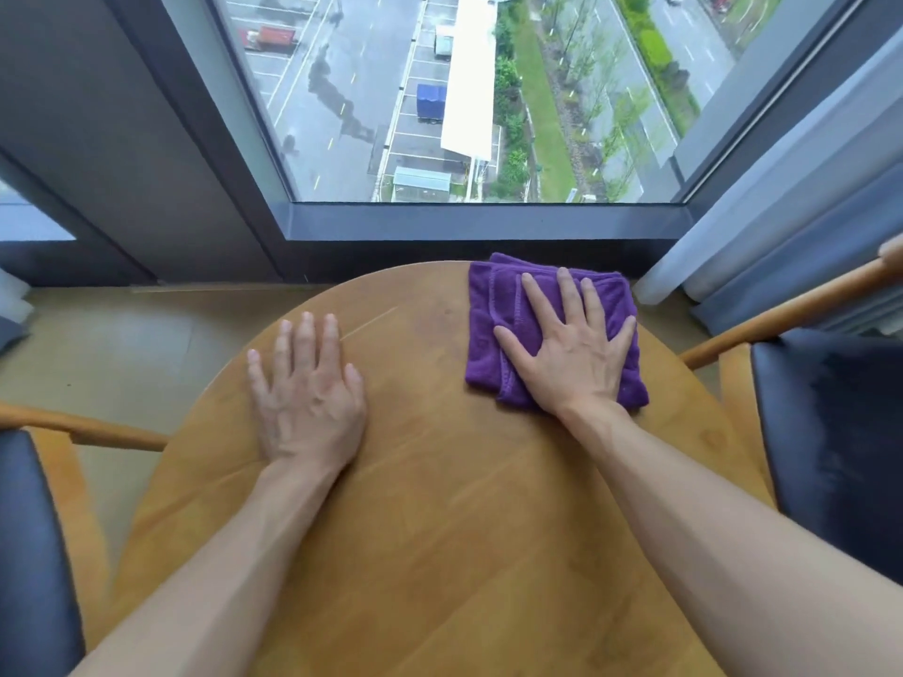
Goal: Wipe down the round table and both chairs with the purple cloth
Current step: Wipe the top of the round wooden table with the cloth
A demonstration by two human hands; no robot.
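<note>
A round wooden table (440,505) fills the middle of the view. A folded purple cloth (488,305) lies on its far right part. My right hand (567,349) presses flat on the cloth, fingers spread. My left hand (305,388) rests flat on the bare wood at the far left, palm down, holding nothing. A wooden chair with a dark cushion (29,544) stands at the left. A second such chair (830,442) stands at the right, close against the table's edge.
A large window with a dark sill (483,222) runs just beyond the table's far edge. Grey curtains (782,237) hang at the right behind the right chair's wooden armrest (782,310). Beige floor (137,344) shows at the left.
</note>
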